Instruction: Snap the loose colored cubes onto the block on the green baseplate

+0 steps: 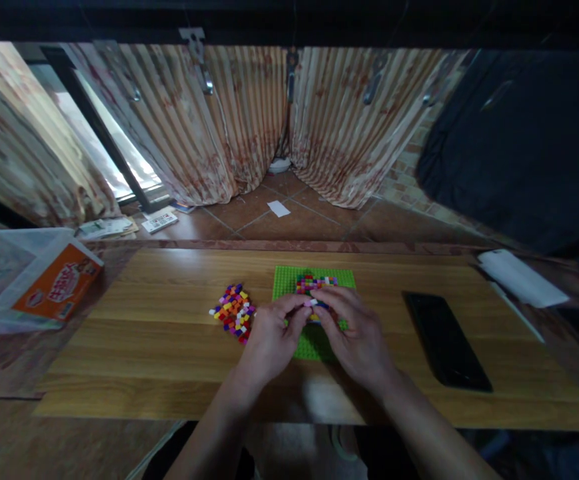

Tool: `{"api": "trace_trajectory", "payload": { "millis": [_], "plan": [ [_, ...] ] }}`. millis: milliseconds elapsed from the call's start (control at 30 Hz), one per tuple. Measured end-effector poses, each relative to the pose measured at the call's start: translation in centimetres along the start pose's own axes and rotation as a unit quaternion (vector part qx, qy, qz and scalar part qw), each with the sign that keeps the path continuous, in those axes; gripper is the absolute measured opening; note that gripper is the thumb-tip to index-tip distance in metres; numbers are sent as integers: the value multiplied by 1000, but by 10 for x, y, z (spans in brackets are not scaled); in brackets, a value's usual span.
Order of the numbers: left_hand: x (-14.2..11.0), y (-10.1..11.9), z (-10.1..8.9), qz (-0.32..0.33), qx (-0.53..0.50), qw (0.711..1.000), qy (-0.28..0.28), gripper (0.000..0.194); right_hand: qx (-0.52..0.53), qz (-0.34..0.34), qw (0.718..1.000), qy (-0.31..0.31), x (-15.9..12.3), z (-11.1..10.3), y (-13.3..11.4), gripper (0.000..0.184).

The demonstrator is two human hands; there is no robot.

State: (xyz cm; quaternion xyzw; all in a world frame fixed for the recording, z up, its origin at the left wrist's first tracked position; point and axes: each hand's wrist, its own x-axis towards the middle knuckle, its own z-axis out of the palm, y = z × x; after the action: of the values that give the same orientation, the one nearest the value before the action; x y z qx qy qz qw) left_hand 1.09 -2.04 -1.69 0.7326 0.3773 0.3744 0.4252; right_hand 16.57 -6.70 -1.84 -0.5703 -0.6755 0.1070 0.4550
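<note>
Both hands meet over a green studded baseplate (284,280) on the wooden table. My left hand (272,337) has thumb and forefinger pinched on small toy bricks (313,303), white and pinkish. From the other side, my right hand (359,333) closes its thumb and forefinger on the same bricks. Just beyond the fingertips, multicoloured bricks (316,283) are set in rows on the plate; the fingers cover part of them. A loose pile of small coloured bricks (234,312) lies left of the plate, close to my left hand.
A black phone (446,340) lies on the table (159,333) at right. Past the right end is a white rolled or folded item (522,277). At far left stands a clear plastic tub (19,280) with an orange label. Curtains (239,120) hang behind.
</note>
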Motion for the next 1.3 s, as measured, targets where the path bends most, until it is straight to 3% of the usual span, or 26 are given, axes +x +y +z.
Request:
{"api": "trace_trajectory", "payload": {
  "millis": [233,500,867,1133,1300],
  "plan": [
    [-3,-2,2,19,25,999,20,18,-2,-10,1000,-1,1,6,-2,21],
    [-5,-3,12,43,82,993,78,17,1,28,999,30,-1,9,-6,21],
    [0,-10,0,-25,54,992,108,16,-32,92,994,49,4,-24,19,24],
    [3,-15,3,-47,70,992,98,17,-7,160,987,-1,-5,-31,26,17],
    [5,-18,4,-52,85,990,99,19,43,164,985,22,-6,-29,31,11]
  ]
}}
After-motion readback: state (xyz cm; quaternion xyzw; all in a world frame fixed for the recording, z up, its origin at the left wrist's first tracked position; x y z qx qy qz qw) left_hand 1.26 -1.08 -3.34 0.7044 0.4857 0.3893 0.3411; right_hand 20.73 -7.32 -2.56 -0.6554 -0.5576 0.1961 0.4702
